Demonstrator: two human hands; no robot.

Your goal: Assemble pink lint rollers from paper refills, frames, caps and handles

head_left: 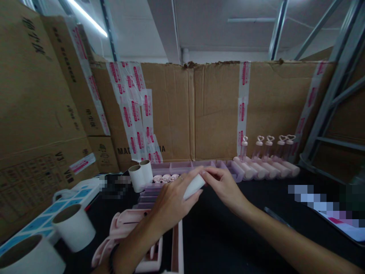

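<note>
My left hand (173, 198) is wrapped around a small white roll (195, 186), tilted up to the right above the middle of the table. The fingers of my right hand (224, 186) pinch together at the roll's upper end; whether they grip its edge or some small piece there, I cannot make out. Under my left forearm lie pink plastic parts (129, 220), partly covered by the arm. Beyond my hands is a lilac divided tray (181, 167), with small pink pieces (165, 178) near its left front.
White rolls (74, 228) stand at the left, and two more rolls (137, 178) at the back. Pink tubes with heart-shaped tops (264, 167) line the back right. A pen (276, 217) and a phone-like device (339, 220) lie at right. Cardboard walls (216, 110) enclose the table.
</note>
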